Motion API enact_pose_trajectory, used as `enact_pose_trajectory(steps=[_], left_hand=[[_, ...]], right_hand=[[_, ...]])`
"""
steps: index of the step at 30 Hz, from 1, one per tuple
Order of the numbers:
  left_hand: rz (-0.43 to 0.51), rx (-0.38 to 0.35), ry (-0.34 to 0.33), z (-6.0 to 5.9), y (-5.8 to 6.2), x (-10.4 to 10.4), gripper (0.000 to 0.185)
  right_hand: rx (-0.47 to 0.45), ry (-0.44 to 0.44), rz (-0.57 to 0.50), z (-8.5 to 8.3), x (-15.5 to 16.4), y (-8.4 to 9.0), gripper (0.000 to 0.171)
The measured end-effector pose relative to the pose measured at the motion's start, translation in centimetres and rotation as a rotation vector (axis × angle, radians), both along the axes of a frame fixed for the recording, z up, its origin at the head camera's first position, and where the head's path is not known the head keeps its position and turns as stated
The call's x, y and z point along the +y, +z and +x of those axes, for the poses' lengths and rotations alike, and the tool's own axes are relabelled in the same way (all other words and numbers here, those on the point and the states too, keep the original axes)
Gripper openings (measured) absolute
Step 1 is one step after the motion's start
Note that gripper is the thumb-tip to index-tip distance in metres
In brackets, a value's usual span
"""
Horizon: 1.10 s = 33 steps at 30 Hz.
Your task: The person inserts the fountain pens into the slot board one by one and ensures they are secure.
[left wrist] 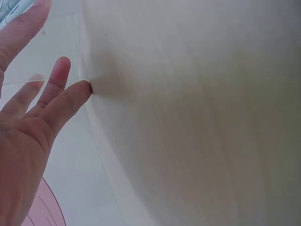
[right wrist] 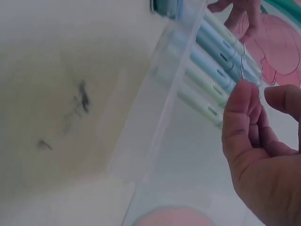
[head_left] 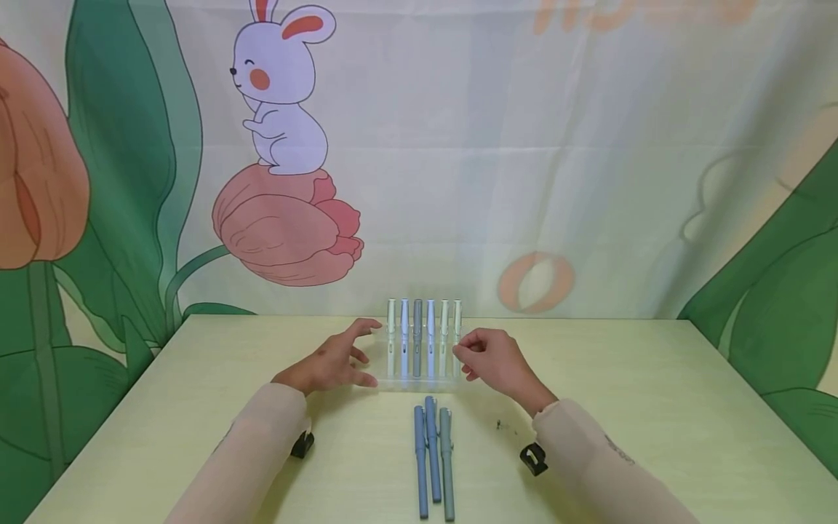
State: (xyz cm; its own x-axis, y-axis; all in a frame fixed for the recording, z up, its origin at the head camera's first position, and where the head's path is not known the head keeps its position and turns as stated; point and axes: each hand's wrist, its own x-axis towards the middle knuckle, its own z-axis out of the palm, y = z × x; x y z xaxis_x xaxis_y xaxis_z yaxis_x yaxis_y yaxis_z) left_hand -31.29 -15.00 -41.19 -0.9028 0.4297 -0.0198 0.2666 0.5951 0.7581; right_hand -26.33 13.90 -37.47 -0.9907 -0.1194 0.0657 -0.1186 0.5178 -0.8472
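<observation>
Curled right hand beside pens in clear holder.

Head: looks forward and down over the table, both hands and the pen rack in mid-distance.
Left wrist: close along the palm, facing the tabletop.
Right wrist: very close, sharing the rack with head view.

Beige long sleeves, black wrist mounts
</observation>
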Motion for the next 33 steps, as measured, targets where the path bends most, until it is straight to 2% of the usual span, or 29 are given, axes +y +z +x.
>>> enact_pose_trajectory(steps=[6,15,23,33], left_hand=[[0.006,0.0,-0.004,0.1,-0.1,-0.1,0.097],[0.003,-0.002,0.005,0.2,0.0,-0.3,0.097],[0.001,0.002,-0.012,0.3,0.0,-0.3,0.096],[0.006,0.024,-0.024,0.2,0.2,-0.1,0.095]], right_hand=[[-0.109,0.027,0.034,1.8,-0.6,-0.9,0.01],[-0.224,0.06,0.071,3.1,-1.1,-2.2,0.011],[-0.25,0.088,0.158,3.7,-1.3,-2.9,0.015],[-0.236,0.128,0.234,3.3,-1.5,-3.1,0.019]])
